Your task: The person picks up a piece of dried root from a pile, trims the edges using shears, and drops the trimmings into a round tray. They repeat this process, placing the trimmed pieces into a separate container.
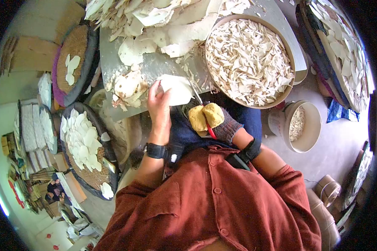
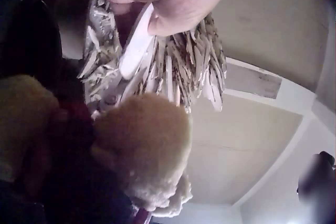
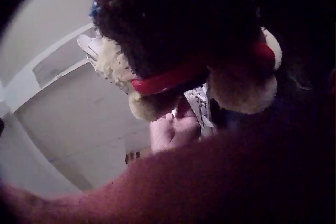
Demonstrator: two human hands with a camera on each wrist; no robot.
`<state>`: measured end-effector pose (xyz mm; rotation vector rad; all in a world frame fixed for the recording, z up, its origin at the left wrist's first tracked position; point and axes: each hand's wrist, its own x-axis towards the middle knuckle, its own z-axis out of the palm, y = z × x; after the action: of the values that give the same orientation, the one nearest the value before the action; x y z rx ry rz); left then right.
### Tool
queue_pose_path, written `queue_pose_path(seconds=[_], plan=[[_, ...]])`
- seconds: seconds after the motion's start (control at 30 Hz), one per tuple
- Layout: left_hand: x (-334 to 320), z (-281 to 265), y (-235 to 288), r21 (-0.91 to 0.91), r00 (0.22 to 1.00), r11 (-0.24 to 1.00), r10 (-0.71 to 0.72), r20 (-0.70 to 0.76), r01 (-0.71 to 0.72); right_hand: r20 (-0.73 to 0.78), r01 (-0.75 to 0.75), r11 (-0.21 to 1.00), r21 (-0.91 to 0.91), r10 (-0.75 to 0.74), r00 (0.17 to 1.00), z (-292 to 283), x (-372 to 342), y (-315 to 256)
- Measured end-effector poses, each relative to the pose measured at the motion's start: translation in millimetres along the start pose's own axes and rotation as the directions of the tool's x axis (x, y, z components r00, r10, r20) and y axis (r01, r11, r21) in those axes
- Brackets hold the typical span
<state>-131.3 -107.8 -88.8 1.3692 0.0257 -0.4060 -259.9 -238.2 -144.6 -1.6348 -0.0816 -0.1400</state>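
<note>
1. Left of frame: tray (image 1: 93,179) carrying white sheets.
2. Upper left to centre: sheet pile (image 1: 167,21) on the grey tabletop (image 1: 113,60); crumbly lump (image 1: 130,87) below it.
3. Centre: left grip (image 1: 159,106), bare, pinching a white sheet (image 1: 179,91) between thumb and fingers.
4. Right of the sheet: shears (image 1: 207,117), yellow-padded, blades at its right edge; gloved right grip (image 1: 228,125) curled round the handles.
5. Upper right: pan (image 1: 292,62) of chips.
6. Right: bucket (image 1: 277,121), chips inside.
</note>
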Motion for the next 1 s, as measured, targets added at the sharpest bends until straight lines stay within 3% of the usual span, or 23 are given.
queue_pose_path(seconds=[0.07, 0.2, 0.33, 0.4, 0.43, 0.5, 0.6, 0.73, 0.77, 0.8, 0.9, 0.93, 1.0], plan=[[-2.7, 6.4, -9.5, -0.068, 0.993, 0.992, 0.102, -0.054, -0.106, 0.047, -0.028, 0.983, 0.181, 0.020, 0.999, 3.3, -2.3, 6.5], [-3.2, 5.9, -11.2, 0.075, 0.996, 0.994, 0.083, -0.024, -0.081, 0.084, -0.292, 0.912, 0.288, 0.279, 0.957, 7.2, -12.6, 9.1], [4.4, -2.1, -10.9, 0.053, 0.996, 0.998, 0.038, 0.077, -0.042, -0.004, -0.274, 0.861, 0.429, 0.305, 0.952, 26.2, -16.3, 41.1], [4.2, -1.8, -12.4, 0.041, 0.995, 0.999, 0.011, 0.102, -0.016, -0.030, -0.196, 0.939, 0.284, 0.213, 0.977, 27.3, -19.7, 54.6], [0.2, 1.1, -13.0, 0.037, 0.996, 0.999, -0.010, 0.091, 0.007, 0.000, -0.115, 0.988, 0.103, 0.115, 0.993, 16.6, -13.6, 33.4], [-1.5, 1.1, -12.4, 0.041, 0.995, 0.998, -0.047, 0.086, 0.044, 0.003, -0.095, 0.995, 0.037, 0.095, 0.995, 12.5, -10.5, 21.9], [-1.3, -2.8, -15.3, 0.055, 0.991, 0.995, -0.088, 0.105, 0.083, -0.050, -0.238, 0.940, 0.244, 0.257, 0.965, 12.8, -19.8, 31.5], [3.9, -13.2, -6.3, 0.111, 0.979, 0.993, -0.066, 0.192, 0.045, 0.000, -0.299, 0.880, 0.370, 0.322, 0.947, 10.5, -19.9, 30.9], [4.8, -16.3, -1.2, 0.129, 0.972, 0.991, -0.053, 0.230, 0.024, 0.004, -0.232, 0.959, 0.165, 0.235, 0.972, 7.8, -19.3, 27.2], [2.9, -19.6, 8.4, 0.153, 0.949, 0.981, -0.161, 0.270, 0.123, 0.009, -0.145, 0.988, -0.044, 0.145, 0.989, 4.6, -16.6, 19.2], [-0.7, -19.5, 22.4, 0.269, 0.868, 0.963, -0.162, 0.470, 0.033, -0.101, -0.080, 0.967, 0.243, 0.107, 0.989, 17.6, -5.9, 43.8], [-1.4, -17.9, 24.0, 0.273, 0.855, 0.958, -0.215, 0.471, 0.090, -0.090, -0.062, 0.991, 0.120, 0.073, 0.993, 12.0, -5.3, 42.5], [-1.5, -19.5, 18.6, 0.176, 0.898, 0.982, -0.143, 0.416, 0.075, -0.052, -0.117, 0.980, 0.164, 0.127, 0.991, 5.8, -5.2, 30.8]])
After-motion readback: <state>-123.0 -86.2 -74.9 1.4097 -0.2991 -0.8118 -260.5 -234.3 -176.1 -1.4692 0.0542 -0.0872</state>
